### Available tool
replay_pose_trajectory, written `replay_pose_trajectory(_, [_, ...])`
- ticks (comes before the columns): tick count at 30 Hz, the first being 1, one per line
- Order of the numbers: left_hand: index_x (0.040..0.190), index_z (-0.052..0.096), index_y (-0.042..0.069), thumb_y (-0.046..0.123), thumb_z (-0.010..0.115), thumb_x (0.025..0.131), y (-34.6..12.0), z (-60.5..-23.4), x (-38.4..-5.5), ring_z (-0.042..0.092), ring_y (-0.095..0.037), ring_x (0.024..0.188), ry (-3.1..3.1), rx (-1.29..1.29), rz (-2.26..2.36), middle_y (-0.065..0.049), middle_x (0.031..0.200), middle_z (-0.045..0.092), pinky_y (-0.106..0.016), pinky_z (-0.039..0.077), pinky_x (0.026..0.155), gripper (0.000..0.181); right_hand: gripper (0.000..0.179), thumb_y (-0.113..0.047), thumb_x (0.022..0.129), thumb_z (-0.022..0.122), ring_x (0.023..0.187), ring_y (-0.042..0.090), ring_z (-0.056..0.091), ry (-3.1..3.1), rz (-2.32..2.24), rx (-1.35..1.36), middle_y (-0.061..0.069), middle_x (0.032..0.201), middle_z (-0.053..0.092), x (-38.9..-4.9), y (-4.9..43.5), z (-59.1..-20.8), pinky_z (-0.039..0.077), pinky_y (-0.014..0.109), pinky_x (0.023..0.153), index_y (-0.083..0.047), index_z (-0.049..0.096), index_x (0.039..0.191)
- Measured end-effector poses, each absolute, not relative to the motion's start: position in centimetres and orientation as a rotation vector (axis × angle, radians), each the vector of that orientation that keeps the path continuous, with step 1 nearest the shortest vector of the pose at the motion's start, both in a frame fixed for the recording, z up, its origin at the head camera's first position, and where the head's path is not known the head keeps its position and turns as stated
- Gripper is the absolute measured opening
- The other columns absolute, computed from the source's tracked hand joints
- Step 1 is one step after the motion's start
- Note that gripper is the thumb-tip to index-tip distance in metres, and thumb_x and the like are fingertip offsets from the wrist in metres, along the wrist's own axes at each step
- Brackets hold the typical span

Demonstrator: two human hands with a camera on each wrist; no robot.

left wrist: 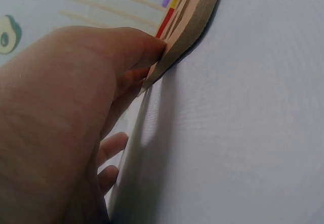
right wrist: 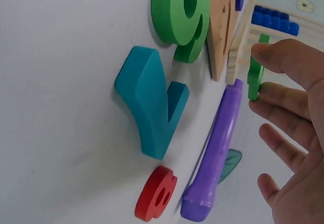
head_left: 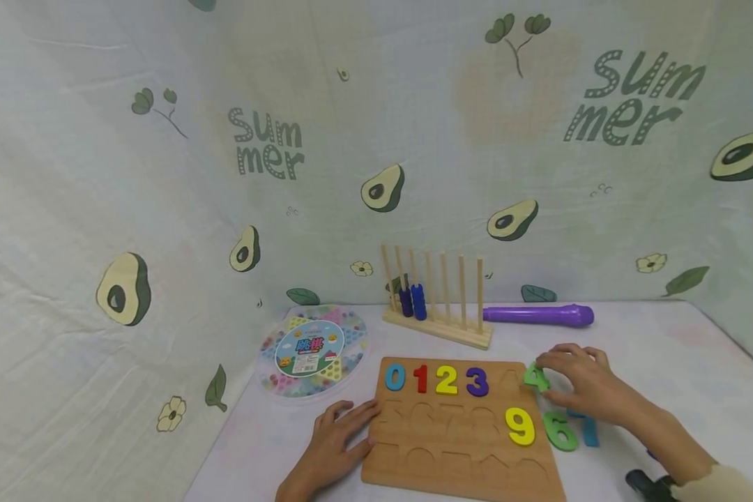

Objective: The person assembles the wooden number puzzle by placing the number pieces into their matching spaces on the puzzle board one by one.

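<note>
A green number 4 (head_left: 536,378) is pinched between the thumb and fingers of my right hand (head_left: 580,383), at the upper right corner of a wooden number board (head_left: 439,457). In the right wrist view the green piece (right wrist: 256,67) is edge-on, clear of the white surface. My left hand (head_left: 335,446) rests against the board's left edge, index finger and thumb touching it. Blue 0 (head_left: 395,377), red 1 (head_left: 420,378), yellow 2 (head_left: 447,381) and purple 3 (head_left: 477,382) sit along the top row. A yellow 9 (head_left: 520,427) lies at the right of the middle row.
Right of the board lie a green 6 (head_left: 560,431), a blue 7 (right wrist: 147,102) and a red 8 (right wrist: 156,193). Behind stand a wooden peg rack (head_left: 439,326) with blue beads and a purple microphone-shaped stick (head_left: 539,315). A round game box (head_left: 314,348) lies back left; a black object (head_left: 649,484) sits front right.
</note>
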State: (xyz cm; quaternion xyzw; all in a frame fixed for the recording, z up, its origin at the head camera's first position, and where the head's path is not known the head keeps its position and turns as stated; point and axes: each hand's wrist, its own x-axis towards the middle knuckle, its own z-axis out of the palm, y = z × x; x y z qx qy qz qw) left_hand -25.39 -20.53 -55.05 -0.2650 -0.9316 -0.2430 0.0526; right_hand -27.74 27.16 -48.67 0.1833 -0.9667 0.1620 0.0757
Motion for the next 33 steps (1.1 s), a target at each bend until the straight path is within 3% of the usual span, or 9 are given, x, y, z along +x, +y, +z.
replay_pose_trajectory(33, [0.147, 0.052, 0.033, 0.047, 0.056, 0.1, -20.5, -54.7, -25.2, 0.036, -0.027, 0.134, -2.856, -0.785, -0.742, 0.016, 0.151, 0.046, -0.059, 0.028, 0.098, 0.049, 0.041, -0.032, 0.076, 0.087, 0.122, 0.038, 0.048, -2.85, 0.484, 0.656, 0.003, 0.118, 0.069, -28.4, 24.7, -48.6, 0.024, 0.068, 0.096, -0.018, 0.074, 0.112])
